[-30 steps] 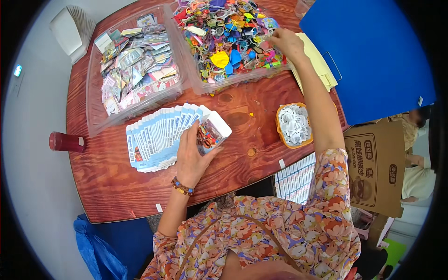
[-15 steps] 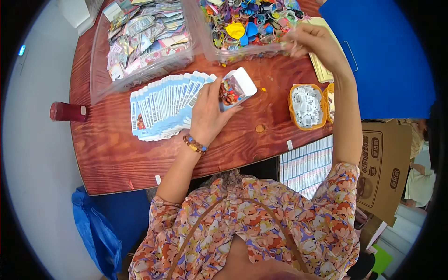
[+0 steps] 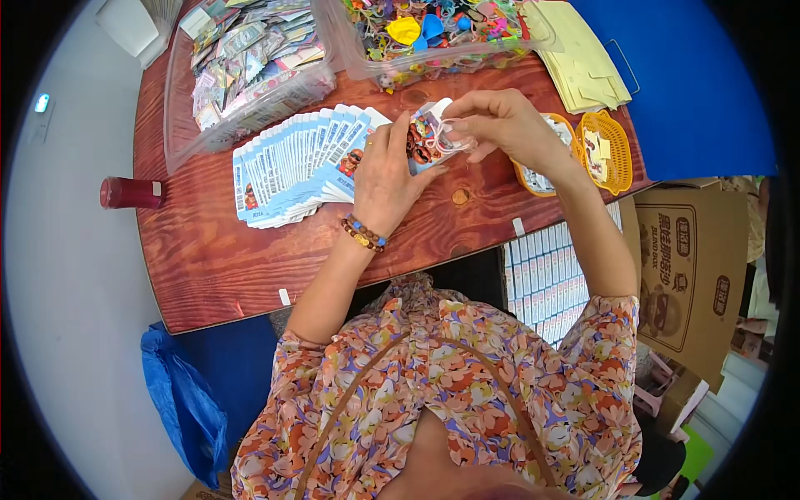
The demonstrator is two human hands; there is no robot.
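Left hand (image 3: pixel 385 171) grips the small open packet (image 3: pixel 427 137) above the wooden table (image 3: pixel 208 258), right hand (image 3: pixel 492 125) pinches a pale loop at its mouth — hold packet steady, feed slowly.

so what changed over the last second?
The right hand came back from the bin of colourful toys to the small packet held in the left hand, bringing a small pale loop-like piece; both hands now meet at the packet. The left hand kept its hold throughout. The fanned blue cards, red cylinder and yellow baskets lie as before.
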